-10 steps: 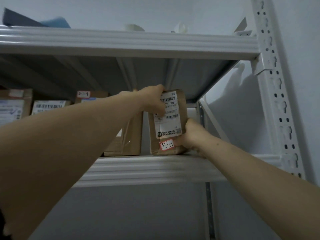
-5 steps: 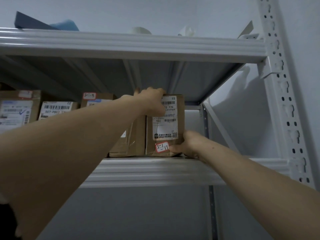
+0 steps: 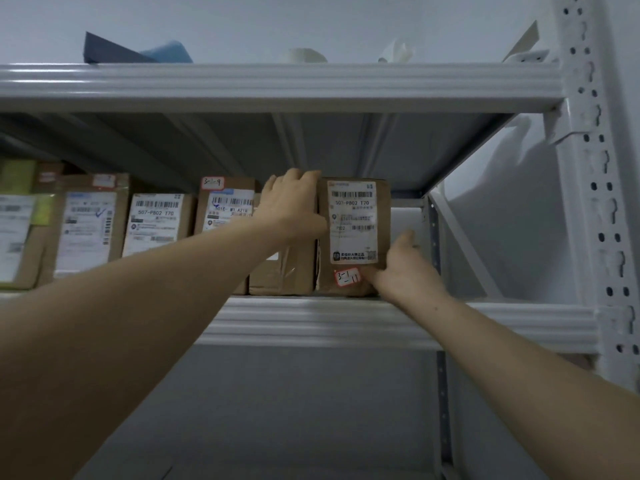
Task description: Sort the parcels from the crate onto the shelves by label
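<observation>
Now, your parcel (image 3: 353,237) stands upright on the shelf (image 3: 346,320), its printed shipping label (image 3: 352,223) facing you and a red-edged sticker (image 3: 347,276) reading 3-1-11 low on its front. Your left hand (image 3: 291,202) is curled over its upper left corner, fingers hooked across the top edge. Your right hand (image 3: 401,268) grips the lower right corner, thumb on the front beside the sticker, the other fingers round the right side and mostly out of sight.

Judging by the taped corrugated card, it should be stiff and fairly light, with dry faces that give decent grip. Take it by opposite corners or by the two side faces rather than the label, which may be slick.

Just left of the parcel, touching or nearly so, stands a plain taped box (image 3: 282,271). Further left runs a row of labelled parcels (image 3: 156,223), one tagged 3-1-9 (image 3: 225,206). Well right of the parcel rises the perforated upright post (image 3: 595,202), and above it sits the upper shelf (image 3: 277,86).
</observation>
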`<state>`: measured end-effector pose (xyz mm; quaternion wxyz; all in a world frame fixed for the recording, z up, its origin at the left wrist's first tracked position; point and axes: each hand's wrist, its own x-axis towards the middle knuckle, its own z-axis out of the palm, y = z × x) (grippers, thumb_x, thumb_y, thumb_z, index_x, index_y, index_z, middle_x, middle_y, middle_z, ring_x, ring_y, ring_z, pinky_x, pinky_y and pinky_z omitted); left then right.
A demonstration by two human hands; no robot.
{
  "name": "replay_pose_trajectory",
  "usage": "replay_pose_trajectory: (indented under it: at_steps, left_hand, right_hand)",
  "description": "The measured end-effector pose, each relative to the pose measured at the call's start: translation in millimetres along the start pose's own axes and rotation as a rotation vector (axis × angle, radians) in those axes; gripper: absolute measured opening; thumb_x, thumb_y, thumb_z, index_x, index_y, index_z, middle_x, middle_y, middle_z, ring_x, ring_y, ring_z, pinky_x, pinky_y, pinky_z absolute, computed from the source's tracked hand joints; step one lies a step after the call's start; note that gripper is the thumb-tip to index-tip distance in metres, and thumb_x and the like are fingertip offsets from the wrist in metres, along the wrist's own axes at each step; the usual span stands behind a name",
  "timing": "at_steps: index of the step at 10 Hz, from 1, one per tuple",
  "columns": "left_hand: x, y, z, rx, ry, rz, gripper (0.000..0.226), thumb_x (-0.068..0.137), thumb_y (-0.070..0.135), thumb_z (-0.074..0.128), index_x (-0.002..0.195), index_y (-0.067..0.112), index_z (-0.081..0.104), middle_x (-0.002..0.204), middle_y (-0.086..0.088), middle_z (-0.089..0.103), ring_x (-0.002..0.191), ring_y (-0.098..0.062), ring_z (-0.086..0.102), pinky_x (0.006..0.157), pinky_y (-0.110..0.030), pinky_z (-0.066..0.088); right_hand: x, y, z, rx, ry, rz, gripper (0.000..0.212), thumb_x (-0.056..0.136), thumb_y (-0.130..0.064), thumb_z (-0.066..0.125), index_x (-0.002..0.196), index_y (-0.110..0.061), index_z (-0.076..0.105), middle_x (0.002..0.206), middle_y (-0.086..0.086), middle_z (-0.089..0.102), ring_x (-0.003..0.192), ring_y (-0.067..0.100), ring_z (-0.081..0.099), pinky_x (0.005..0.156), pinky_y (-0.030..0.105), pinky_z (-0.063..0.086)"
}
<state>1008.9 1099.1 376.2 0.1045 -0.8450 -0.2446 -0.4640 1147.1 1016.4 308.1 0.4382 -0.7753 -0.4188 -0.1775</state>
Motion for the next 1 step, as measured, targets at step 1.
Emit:
replay_pose_trajectory:
  at_steps: [1]
  left_hand:
    - [-29.8, -16.3, 2.0, -0.035, 0.086, -0.02, 0.071, 0.082, 0.015, 0.063, 0.146, 0.017, 0.031, 0.145, -0.009, 0.036, 0.136, -0.028, 0.03, 0.117, -0.044, 0.02]
  right_hand:
    - [-21.3, -5.1, 0.2, -0.27, 0.157, -0.016, 0.088, 0.094, -0.043, 0.049, 0.15, -0.006, -0.008, 0.156, 0.024, 0.007, 0.144, 0.036, 0.016, 0.112, 0.047, 0.028]
